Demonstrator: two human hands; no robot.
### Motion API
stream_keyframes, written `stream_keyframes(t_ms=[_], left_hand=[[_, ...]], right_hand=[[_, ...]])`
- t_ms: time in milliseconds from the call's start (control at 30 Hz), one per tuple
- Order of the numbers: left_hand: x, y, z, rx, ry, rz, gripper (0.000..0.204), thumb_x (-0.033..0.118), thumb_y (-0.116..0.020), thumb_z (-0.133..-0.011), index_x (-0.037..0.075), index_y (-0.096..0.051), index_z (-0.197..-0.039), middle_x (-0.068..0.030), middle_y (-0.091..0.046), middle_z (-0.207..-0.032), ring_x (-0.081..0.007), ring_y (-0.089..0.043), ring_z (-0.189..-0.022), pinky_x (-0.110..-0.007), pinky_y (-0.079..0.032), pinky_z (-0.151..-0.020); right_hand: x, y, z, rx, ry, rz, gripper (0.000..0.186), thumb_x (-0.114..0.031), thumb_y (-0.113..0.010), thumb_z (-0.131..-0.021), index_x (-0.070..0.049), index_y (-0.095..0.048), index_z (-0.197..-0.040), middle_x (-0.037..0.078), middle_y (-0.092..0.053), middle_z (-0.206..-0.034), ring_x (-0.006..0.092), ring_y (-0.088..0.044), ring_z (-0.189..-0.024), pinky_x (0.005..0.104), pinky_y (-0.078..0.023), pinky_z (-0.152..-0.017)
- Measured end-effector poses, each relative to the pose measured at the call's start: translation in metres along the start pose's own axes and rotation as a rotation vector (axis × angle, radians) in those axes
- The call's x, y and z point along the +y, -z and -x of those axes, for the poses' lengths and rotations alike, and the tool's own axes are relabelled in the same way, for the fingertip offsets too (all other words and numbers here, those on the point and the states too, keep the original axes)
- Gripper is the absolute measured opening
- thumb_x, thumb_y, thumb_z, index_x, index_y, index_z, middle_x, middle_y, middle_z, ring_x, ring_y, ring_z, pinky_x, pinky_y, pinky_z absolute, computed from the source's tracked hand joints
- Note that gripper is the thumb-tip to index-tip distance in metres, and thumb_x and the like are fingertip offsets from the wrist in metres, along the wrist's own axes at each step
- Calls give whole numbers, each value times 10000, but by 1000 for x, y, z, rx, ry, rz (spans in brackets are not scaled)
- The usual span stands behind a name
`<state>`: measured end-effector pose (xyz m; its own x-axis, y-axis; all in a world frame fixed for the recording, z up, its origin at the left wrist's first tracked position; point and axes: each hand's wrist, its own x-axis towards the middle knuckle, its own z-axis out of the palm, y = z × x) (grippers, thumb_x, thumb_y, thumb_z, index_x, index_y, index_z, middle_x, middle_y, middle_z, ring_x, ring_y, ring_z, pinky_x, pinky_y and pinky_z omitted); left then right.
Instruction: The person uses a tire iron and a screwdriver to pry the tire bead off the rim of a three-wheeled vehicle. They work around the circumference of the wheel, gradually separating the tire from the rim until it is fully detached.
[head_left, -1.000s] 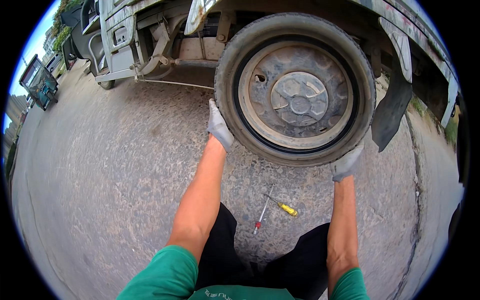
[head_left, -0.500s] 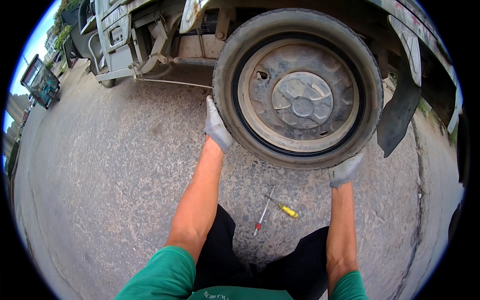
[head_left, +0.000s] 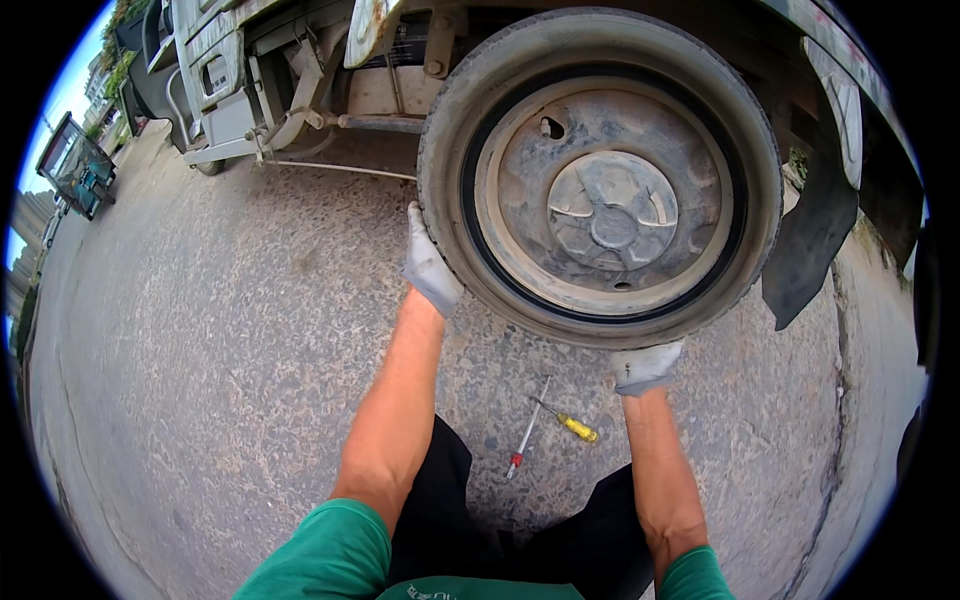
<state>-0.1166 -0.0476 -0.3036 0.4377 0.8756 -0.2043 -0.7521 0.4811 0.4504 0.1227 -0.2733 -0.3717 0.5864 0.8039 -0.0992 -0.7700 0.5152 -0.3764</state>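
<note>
A large dusty wheel (head_left: 521, 212), a tire around a worn metal rim with a round hub cap (head_left: 610, 215), stands against the vehicle's side. My left hand (head_left: 431, 268), in a whitish work glove, grips the tire's lower left edge, its fingers partly hidden by the rubber. Under the bottom of the tire, my right hand (head_left: 648, 367) is in a matching glove and holds the tread from below; its fingertips are out of sight. Below the wheel, a screwdriver with a yellow handle (head_left: 578, 428) lies across a thin metal rod with a red part (head_left: 516, 459).
The vehicle's frame (head_left: 222, 95) and a thin bar (head_left: 340, 168) extend left of the wheel. A black mud flap (head_left: 812, 255) hangs close on its right. Rough pavement (head_left: 230, 350) lies beneath, and a small three-wheeler (head_left: 78, 172) stands far left.
The wheel has turned clockwise, its rim holes shifting round. My right hand has slid left along the tire's underside; my left hand remains at the left edge.
</note>
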Motion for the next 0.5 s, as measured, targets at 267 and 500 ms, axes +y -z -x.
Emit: stream_keyframes(t_ms=[267,500], left_hand=[[-8,-3,16,-96,37,111,499,505,-456,-1078,146,-591,-1398,-34,-627,-1392,-221,-606,-1227,-388,-521,-1061],[-11,-2,14,-66,-71,7,405,379,-498,-1091,115,-594,-1383,-38,-672,-1280,-188,-641,-1139,-343,-563,-992]], right_hand=[[27,-34,9,198,-91,-115,657,-628,-465,-1000,-151,-547,-1445,65,-517,-1527,304,-484,-1381,493,-370,-1191],[14,-9,-1,92,-108,-42,711,-668,-441,-995,-162,-512,-1489,57,-497,-1555,310,-479,-1392,505,-364,-1193]])
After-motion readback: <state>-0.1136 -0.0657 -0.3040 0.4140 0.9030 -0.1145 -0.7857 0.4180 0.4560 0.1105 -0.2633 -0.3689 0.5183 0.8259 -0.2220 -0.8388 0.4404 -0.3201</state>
